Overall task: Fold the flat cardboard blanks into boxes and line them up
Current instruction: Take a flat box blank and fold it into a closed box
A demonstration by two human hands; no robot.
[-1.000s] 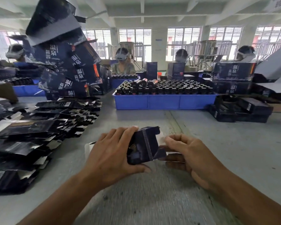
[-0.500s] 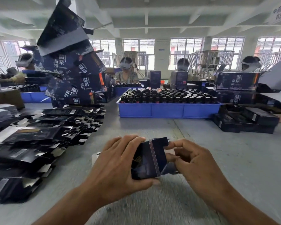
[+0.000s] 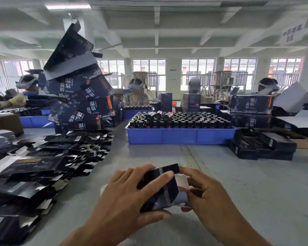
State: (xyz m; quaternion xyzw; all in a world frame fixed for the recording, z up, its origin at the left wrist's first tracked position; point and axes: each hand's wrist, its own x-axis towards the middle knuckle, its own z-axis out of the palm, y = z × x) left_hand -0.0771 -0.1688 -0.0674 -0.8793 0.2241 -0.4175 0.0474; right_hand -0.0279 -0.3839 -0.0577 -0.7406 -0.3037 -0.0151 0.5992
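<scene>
One small dark cardboard box (image 3: 158, 190) is gripped half-folded by the left hand (image 3: 126, 197) and right hand (image 3: 204, 194); the heap of flat dark blanks (image 3: 43, 167) is left unfolded.

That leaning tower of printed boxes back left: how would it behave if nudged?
The stacked boxes would probably topple: they sit skewed, with the top one tilted steeply. Likely light, being seemingly empty cardboard. Falling, they would land on the flat blanks below.

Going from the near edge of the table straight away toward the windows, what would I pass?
Left hand and right hand gripping a small dark cardboard box → bare grey tabletop → blue plastic crate of dark bottles → seated workers.
</scene>
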